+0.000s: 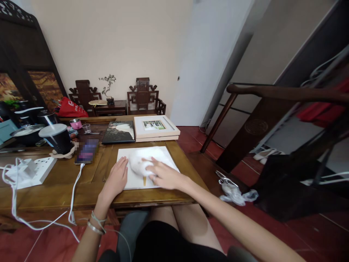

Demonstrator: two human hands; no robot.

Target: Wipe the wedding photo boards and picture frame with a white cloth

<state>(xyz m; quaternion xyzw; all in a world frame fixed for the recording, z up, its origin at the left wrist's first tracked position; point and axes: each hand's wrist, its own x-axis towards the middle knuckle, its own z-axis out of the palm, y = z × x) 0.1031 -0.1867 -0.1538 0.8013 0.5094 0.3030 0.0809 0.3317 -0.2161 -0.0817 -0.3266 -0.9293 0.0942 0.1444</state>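
We're at a glossy brown wooden table (95,189). Our fluffy white lump (139,165) sits on a flat white rectangular board (133,184), right hand (163,176) on it, can't tell if those fingers actually grip. Left hand (117,176) is on the board's left edge, fingers stretched out, grasping nothing. Just beyond: a dark rectangular picture panel (116,134) beside a pale-wood picture frame (169,128).

One left hand (117,177), one right hand (165,175), one white wad (138,165), one board (133,183), one phone (87,151), one bonsai (110,100), one red bag (71,108), one pink mug (76,124), two wall-side chairs (143,85).
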